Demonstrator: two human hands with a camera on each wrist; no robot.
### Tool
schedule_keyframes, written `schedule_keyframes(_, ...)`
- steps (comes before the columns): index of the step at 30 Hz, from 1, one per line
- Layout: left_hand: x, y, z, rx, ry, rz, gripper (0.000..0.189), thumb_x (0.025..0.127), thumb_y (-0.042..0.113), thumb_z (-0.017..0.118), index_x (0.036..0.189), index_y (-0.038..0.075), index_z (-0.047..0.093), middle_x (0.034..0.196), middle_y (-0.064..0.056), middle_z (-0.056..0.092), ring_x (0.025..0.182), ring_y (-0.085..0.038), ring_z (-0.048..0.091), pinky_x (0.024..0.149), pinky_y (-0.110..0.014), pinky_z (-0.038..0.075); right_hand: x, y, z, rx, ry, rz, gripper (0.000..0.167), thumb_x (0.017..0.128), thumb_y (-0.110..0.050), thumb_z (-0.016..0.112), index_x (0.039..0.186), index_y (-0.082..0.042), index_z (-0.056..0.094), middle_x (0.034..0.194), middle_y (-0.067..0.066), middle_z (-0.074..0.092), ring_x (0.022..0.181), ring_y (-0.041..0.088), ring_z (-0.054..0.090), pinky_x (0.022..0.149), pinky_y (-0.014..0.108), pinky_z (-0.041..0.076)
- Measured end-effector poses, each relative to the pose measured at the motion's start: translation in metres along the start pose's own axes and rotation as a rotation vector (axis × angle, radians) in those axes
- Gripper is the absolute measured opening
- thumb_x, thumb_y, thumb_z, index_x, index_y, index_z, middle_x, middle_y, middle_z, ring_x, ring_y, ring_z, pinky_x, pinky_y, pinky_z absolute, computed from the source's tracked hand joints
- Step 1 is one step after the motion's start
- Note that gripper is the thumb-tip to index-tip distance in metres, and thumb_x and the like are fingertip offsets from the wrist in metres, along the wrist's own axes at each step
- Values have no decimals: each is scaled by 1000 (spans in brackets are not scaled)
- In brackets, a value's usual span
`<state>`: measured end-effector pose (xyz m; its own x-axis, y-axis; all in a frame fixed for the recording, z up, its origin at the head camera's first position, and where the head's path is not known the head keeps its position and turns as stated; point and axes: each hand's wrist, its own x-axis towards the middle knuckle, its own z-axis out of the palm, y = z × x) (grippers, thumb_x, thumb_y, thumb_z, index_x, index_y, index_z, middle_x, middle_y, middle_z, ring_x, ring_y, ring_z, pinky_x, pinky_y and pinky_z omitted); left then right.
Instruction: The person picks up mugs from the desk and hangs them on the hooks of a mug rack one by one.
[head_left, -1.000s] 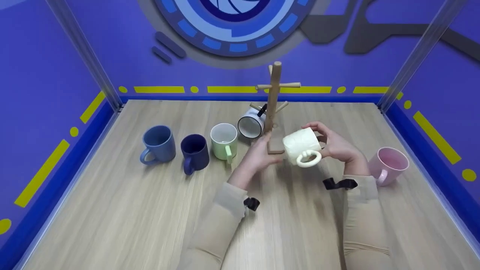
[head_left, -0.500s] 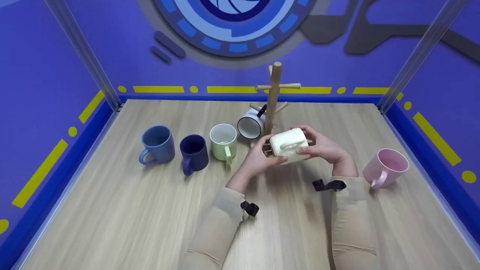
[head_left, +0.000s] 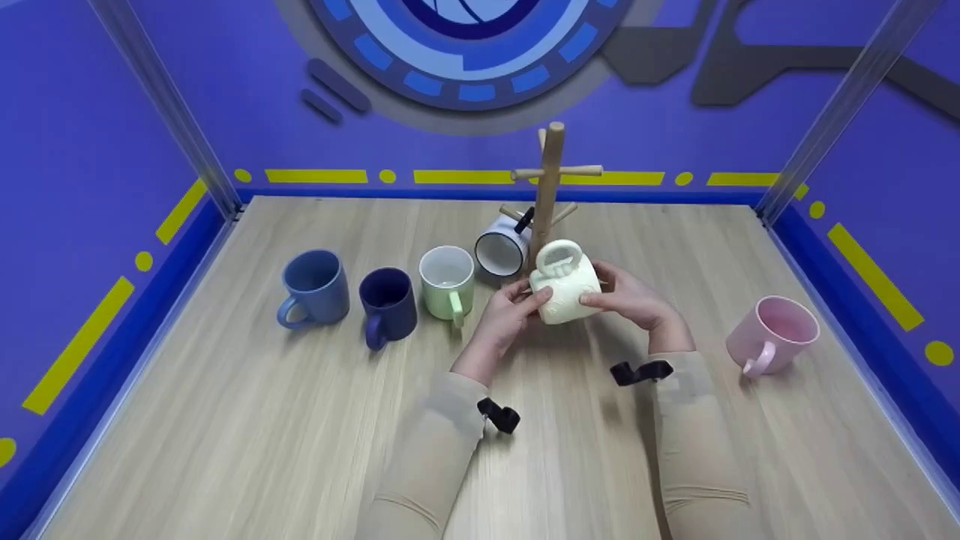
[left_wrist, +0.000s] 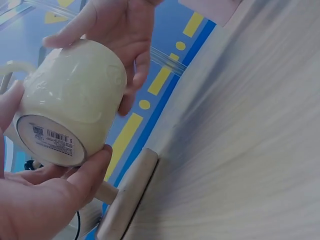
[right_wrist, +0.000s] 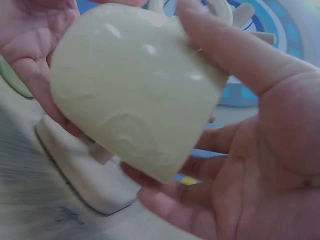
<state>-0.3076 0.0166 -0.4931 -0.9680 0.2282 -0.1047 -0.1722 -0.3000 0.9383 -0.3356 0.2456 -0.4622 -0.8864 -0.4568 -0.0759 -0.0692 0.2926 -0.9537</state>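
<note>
While the left hand (head_left: 501, 319) pinches the cream mug (head_left: 568, 296) near its base and the right hand (head_left: 637, 298) grips the opposite end, its long axis runs crosswise between them, before the wooden stand (head_left: 549, 191), left hand nearer.
</note>
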Motion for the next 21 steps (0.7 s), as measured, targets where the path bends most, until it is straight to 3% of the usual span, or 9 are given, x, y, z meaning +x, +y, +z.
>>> schedule_keyframes(6,1,-3,0,-38,63,-86,50,105,28,60,141,-5,57,113,-16,75,92,-15,71,88,-36,62,12,6,9,109,103,39,63,97,-18,64,148,10,40,126,6,60,103,5,62,86,21,55)
schedule_keyframes(10,2,-4,-1,-39,99,-124,51,106,35,58,133,-8,61,106,-14,76,91,-16,71,93,-43,61,18,10,16,133,137,74,62,98,-21,61,146,12,41,120,2,59,97,4,62,83,19,54)
schedule_keyframes(14,3,-3,-3,-54,110,-153,53,107,36,55,133,-10,58,115,-19,73,99,-20,70,102,-48,57,22,11,21,166,148,84,62,99,-23,59,145,13,40,118,2,59,95,4,62,82,18,54)
schedule_keyframes(21,4,-2,-7,-60,91,-173,57,109,36,51,140,-12,49,143,-29,58,131,-34,60,113,-53,48,28,20,26,264,160,139,64,103,-28,56,148,12,35,107,0,63,90,7,66,79,20,57)
